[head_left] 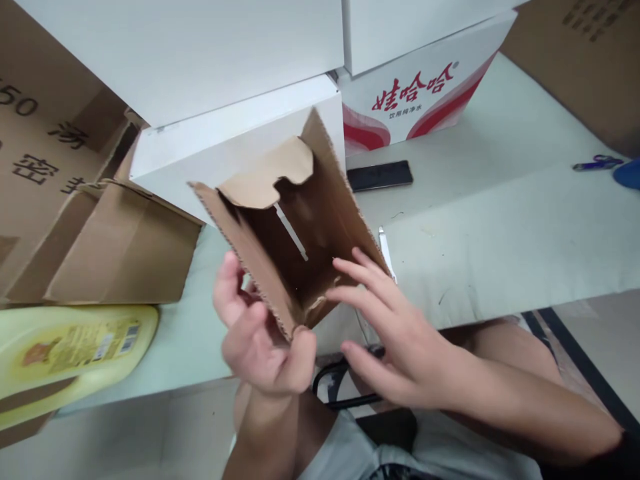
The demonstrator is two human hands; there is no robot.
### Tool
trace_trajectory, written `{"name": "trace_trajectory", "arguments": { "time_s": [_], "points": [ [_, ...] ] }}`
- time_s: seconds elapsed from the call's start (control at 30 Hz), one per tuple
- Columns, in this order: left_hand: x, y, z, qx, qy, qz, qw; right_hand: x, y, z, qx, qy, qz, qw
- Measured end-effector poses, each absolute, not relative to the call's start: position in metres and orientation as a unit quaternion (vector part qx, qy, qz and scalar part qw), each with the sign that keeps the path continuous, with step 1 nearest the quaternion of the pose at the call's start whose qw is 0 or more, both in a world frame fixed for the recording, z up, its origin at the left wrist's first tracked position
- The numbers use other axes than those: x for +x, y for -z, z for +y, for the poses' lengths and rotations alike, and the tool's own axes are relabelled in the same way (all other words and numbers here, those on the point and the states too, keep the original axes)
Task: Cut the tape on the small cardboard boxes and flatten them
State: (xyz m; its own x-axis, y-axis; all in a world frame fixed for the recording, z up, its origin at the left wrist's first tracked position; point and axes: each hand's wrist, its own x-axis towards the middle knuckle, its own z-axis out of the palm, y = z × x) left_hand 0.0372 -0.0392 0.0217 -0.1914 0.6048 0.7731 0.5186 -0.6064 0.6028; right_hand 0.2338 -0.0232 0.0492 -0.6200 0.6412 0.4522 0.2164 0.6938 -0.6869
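A small brown cardboard box (320, 200) is tilted up in front of me, its inside facing me and a curved flap standing at its far end. My left hand (265, 333) grips the lower left corner, the thumb over the edge and the fingers along the outer wall. My right hand (390, 327) has its fingers spread at the lower right, their tips over the near edge of the opening; whether they press on the cardboard I cannot tell. A narrow light slit shows through the box's inner wall.
White cartons (240, 147) stand along the back, one with red lettering (415, 93). A black phone (380, 176), a slim white tool (385, 250) and purple-handled scissors (600, 163) lie on the table (500, 247). At left are brown cartons (125, 247) and a yellow jug (100, 340).
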Motion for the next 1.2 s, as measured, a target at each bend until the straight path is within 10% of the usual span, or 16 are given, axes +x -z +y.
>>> {"name": "trace_trajectory", "arguments": {
  "time_s": [0.6,1.2],
  "points": [
    [0.058,-0.019,-0.043,0.703,-0.52,0.484,-0.024,0.222,-0.023,-0.015,-0.31,-0.162,-0.884,0.31],
    [0.057,-0.016,-0.044,0.698,-0.523,0.489,-0.007,0.228,-0.042,-0.021,-0.291,-0.271,-0.898,0.189]
  ]
}}
